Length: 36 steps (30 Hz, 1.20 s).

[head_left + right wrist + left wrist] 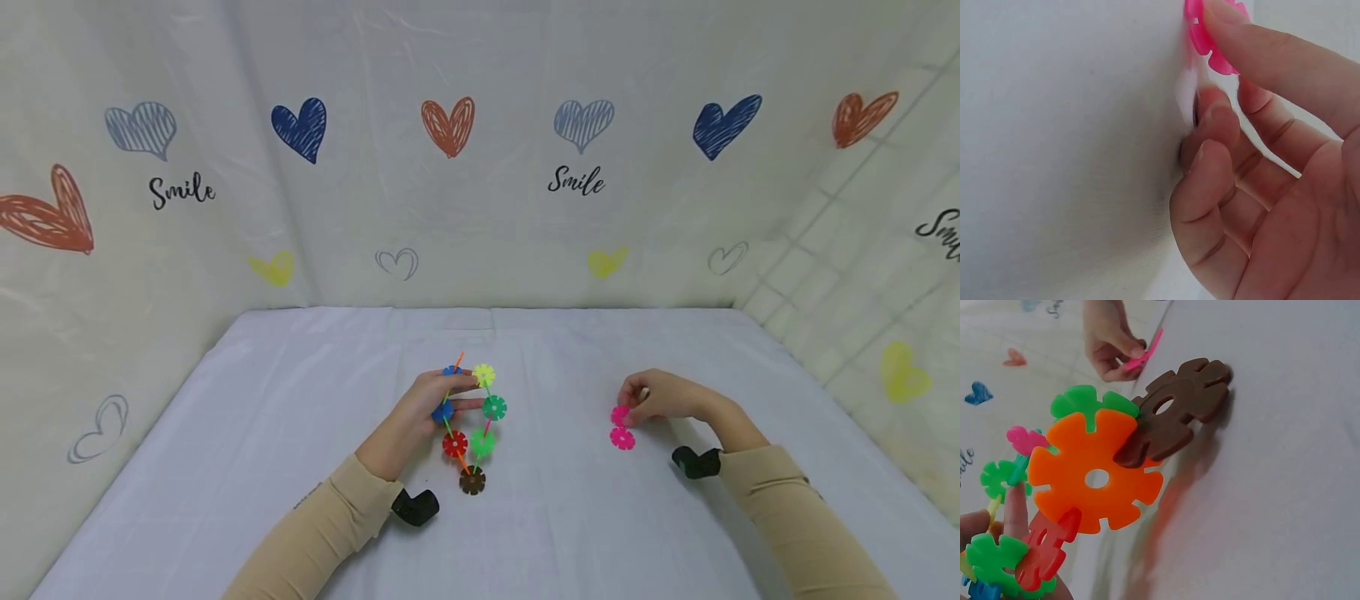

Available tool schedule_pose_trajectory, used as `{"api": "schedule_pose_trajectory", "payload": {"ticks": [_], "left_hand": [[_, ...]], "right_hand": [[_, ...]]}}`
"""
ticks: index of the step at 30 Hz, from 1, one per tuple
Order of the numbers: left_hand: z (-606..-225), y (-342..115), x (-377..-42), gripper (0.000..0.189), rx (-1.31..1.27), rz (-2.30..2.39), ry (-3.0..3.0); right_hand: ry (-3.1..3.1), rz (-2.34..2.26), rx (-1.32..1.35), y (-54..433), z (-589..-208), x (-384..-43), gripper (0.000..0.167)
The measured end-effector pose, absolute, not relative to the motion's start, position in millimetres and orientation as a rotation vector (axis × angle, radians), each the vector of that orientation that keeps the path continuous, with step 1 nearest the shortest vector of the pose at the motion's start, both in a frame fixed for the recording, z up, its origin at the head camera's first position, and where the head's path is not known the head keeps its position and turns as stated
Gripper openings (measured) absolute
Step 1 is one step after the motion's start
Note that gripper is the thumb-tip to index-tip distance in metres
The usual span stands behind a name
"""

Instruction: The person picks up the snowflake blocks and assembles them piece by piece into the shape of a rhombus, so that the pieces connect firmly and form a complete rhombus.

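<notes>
My left hand (412, 408) holds a chain of interlocked flower-shaped plastic discs, its thumb and fingers at the upper part. A yellow disc (483, 375) and a blue disc (442, 411) are near the fingers. Lower on the chain come a red disc (454, 443) and a brown disc (472, 480). An orange disc (1097, 478) joins the red and brown ones in the left wrist view. To the right, my right hand (667, 396) pinches a pink disc (1200, 37) between thumb and finger. Another pink disc (622, 438) appears just below it; whether the two are joined I cannot tell.
White cloth covers the table (562, 517). Behind it hangs a pale curtain (495, 217) printed with hearts and "Smile". Black wrist devices (416, 507) sit beneath both sleeves, close to the cloth.
</notes>
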State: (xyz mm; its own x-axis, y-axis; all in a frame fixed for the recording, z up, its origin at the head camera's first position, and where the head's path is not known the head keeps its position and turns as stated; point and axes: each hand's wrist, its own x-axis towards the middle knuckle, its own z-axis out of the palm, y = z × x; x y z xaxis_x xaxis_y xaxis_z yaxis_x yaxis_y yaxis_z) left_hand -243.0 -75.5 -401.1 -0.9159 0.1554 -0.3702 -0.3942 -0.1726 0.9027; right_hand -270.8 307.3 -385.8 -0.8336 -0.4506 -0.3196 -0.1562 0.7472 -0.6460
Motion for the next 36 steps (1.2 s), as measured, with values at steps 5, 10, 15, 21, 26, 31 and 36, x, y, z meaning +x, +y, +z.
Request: {"api": "schedule_pose_trajectory", "payload": {"ticks": [5, 10, 15, 21, 26, 31, 36], "left_hand": [[-401.2, -75.0, -241.9, 0.021, -0.251, 2.14, 1.767], [-401.5, -75.2, -242.2, 0.016, -0.216, 2.143, 1.763], [-401.1, -77.1, -244.1, 0.015, -0.168, 2.153, 1.745], [-400.5, -77.5, -249.8, 0.019, -0.158, 2.095, 1.753], [-398.6, -75.9, -252.4, 0.021, -0.189, 2.062, 1.767], [-398.0, -74.8, -252.2, 0.019, -0.18, 2.071, 1.772], [-398.2, -73.9, -251.4, 0.019, -0.146, 2.07, 1.809]], "right_hand": [[2.473, -0.972, -0.442, 302.8, -377.8, -273.8, 0.016], [2.471, -1.232, -0.47, 286.6, -365.6, -275.3, 0.023], [2.471, -1.447, -0.485, 255.4, -361.2, -279.2, 0.03], [2.451, -1.633, -0.472, 207.1, -361.6, -282.3, 0.029], [2.44, -1.698, -0.453, 171.6, -366.3, -282.8, 0.026], [2.38, -1.786, -0.367, 149.2, -374.7, -285.2, 0.03], [2.365, -1.824, -0.322, 135.5, -375.7, -286.6, 0.032]]}}
